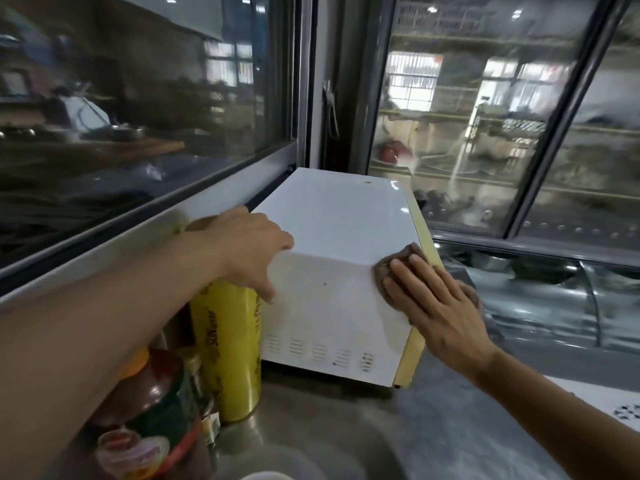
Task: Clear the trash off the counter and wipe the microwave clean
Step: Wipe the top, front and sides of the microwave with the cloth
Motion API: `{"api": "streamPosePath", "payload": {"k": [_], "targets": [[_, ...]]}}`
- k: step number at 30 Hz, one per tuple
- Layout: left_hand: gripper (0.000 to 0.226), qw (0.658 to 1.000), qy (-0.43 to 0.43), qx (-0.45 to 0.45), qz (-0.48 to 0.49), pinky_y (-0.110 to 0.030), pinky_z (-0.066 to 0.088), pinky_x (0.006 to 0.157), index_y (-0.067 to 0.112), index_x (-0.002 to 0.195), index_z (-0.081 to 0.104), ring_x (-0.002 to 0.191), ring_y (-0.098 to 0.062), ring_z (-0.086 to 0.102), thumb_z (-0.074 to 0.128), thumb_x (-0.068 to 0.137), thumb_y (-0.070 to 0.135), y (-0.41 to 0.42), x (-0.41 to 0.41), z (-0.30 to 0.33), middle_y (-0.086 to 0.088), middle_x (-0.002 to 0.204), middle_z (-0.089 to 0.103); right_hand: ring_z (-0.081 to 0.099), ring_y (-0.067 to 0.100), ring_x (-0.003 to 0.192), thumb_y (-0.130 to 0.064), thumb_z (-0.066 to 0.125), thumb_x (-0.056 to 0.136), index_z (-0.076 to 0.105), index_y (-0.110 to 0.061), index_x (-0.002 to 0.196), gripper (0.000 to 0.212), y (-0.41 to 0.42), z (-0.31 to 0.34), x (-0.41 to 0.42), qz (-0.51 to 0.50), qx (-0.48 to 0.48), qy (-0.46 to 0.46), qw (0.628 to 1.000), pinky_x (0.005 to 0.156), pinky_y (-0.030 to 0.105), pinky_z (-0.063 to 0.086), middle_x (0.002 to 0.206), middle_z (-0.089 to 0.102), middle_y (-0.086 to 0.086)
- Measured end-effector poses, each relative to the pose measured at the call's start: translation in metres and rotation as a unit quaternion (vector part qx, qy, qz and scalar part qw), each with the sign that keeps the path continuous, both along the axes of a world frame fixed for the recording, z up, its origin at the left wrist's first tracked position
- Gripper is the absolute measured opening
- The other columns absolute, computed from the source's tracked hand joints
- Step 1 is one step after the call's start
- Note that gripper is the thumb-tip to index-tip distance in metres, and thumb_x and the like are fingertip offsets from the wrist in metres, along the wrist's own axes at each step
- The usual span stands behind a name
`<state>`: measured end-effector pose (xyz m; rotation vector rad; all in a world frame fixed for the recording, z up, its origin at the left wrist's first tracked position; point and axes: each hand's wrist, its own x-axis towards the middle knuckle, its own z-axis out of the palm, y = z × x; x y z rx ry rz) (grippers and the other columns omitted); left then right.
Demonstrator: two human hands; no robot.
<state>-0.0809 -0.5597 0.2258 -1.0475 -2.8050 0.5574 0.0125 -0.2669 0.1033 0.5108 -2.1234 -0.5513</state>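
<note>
On the steel desk (433,420), beside the window, the white microwave (332,271) is sitting with its vented side panel facing the person, its long axis running away toward the glass and its yellow door edge facing right. The right hand (436,299), fingers flat, is pressing a brown cloth (398,265) against that panel; wiping is seemingly underway. The left hand (249,247), loosely open, is bracing the microwave's near-left corner above a yellow can (225,351). Next, the cloth likely needs sweeping leftward.

Right hand (437,299) presses cloth (388,268) against microwave (332,237).
</note>
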Motion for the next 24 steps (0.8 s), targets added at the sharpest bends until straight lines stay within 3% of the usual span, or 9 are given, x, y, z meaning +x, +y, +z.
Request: {"api": "streamPosePath", "payload": {"k": [5, 8, 12, 18, 22, 24], "targets": [[0.086, 0.999, 0.027, -0.004, -0.017, -0.038, 0.040, 0.097, 0.034, 0.128, 0.044, 0.117, -0.015, 0.048, 0.069, 0.055, 0.071, -0.002, -0.003, -0.005, 0.013, 0.127, 0.055, 0.003, 0.024, 0.147, -0.011, 0.035, 0.090, 0.024, -0.012, 0.146, 0.057, -0.021, -0.014, -0.019, 0.006, -0.064, 0.037, 0.997, 0.119, 0.044, 0.008, 0.152, 0.024, 0.005], [0.085, 0.999, 0.034, -0.007, -0.009, -0.038, 0.046, 0.089, 0.035, 0.126, 0.045, 0.113, -0.016, 0.050, 0.072, 0.053, 0.069, -0.003, -0.004, -0.005, 0.013, 0.122, 0.058, 0.003, 0.024, 0.147, -0.012, 0.032, 0.089, 0.025, -0.012, 0.145, 0.056, -0.040, -0.020, -0.030, 0.015, -0.074, 0.025, 0.997, 0.119, 0.044, 0.004, 0.153, 0.023, 0.005], [0.095, 0.999, 0.041, 0.000, 0.008, -0.030, 0.043, 0.077, 0.043, 0.135, 0.036, 0.108, -0.015, 0.050, 0.075, 0.052, 0.067, -0.002, -0.003, -0.006, 0.010, 0.122, 0.056, 0.011, 0.023, 0.145, -0.015, 0.036, 0.091, 0.024, -0.011, 0.146, 0.057, -0.060, -0.033, -0.043, 0.026, -0.007, 0.003, 1.000, 0.119, 0.041, 0.006, 0.155, 0.019, 0.004], [0.101, 0.999, 0.036, -0.021, 0.025, -0.028, 0.037, 0.076, 0.043, 0.142, 0.025, 0.112, -0.017, 0.048, 0.077, 0.058, 0.061, 0.001, 0.002, -0.002, 0.007, 0.128, 0.051, 0.028, 0.020, 0.140, -0.015, 0.033, 0.092, 0.036, -0.013, 0.143, 0.051, -0.046, -0.043, -0.019, 0.042, 0.131, -0.096, 0.986, 0.117, 0.039, 0.011, 0.150, 0.034, 0.001], [0.096, 0.999, 0.019, -0.024, 0.013, -0.031, 0.043, 0.084, 0.038, 0.140, 0.032, 0.114, -0.018, 0.048, 0.079, 0.058, 0.057, 0.000, 0.000, -0.001, 0.006, 0.127, 0.053, 0.022, 0.025, 0.143, -0.017, 0.033, 0.093, 0.031, -0.011, 0.146, 0.053, -0.070, -0.009, -0.043, 0.027, 0.026, -0.048, 0.998, 0.116, 0.042, 0.017, 0.153, 0.029, 0.005], [0.091, 0.999, 0.018, -0.026, 0.010, -0.033, 0.046, 0.087, 0.036, 0.136, 0.038, 0.115, -0.019, 0.049, 0.080, 0.057, 0.055, 0.001, -0.002, -0.002, 0.006, 0.127, 0.055, 0.022, 0.026, 0.142, -0.017, 0.035, 0.091, 0.032, -0.010, 0.144, 0.054, -0.086, -0.014, -0.051, 0.027, 0.021, -0.038, 0.999, 0.117, 0.042, 0.014, 0.152, 0.029, 0.005]]}}
